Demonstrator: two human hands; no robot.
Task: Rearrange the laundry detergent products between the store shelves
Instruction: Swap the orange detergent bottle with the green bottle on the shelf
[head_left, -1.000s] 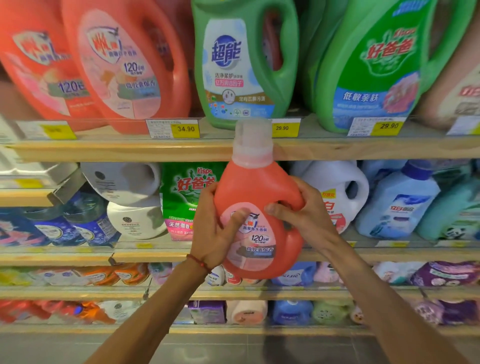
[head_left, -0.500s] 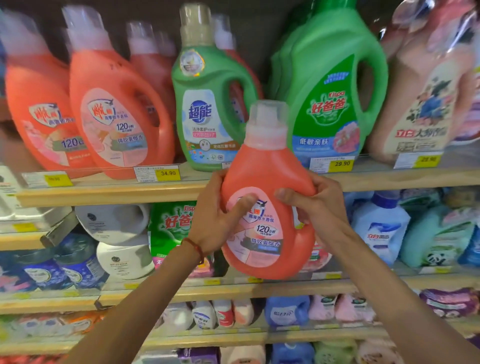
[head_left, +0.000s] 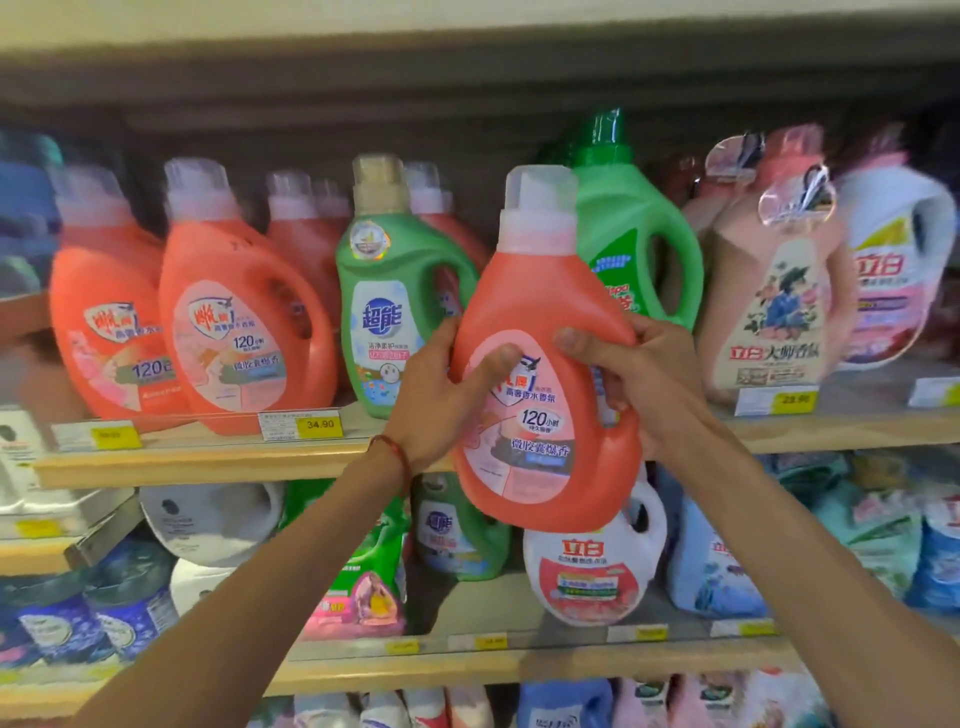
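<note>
Both hands on the orange bottle (head_left: 540, 374): left hand (head_left: 436, 400) clasping the label side, right hand (head_left: 649, 384) curled round the handle, mid-air before the top shelf (head_left: 208, 457). Mid-transfer, I'd say. Next comes a lift toward eleven o'clock, between green bottle (head_left: 395, 312) and green jug (head_left: 639, 249).

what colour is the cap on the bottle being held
Translucent pale white-pink cap on the orange-red bottle, clearest in the head view.

Orange detergent bottle (head_left: 540, 364) held before upper shelf (head_left: 208, 460).
Left hand (head_left: 441, 395) and right hand (head_left: 644, 379) grip its sides; bottle upright, tilted slightly left, against green bottle (head_left: 639, 249).
</note>
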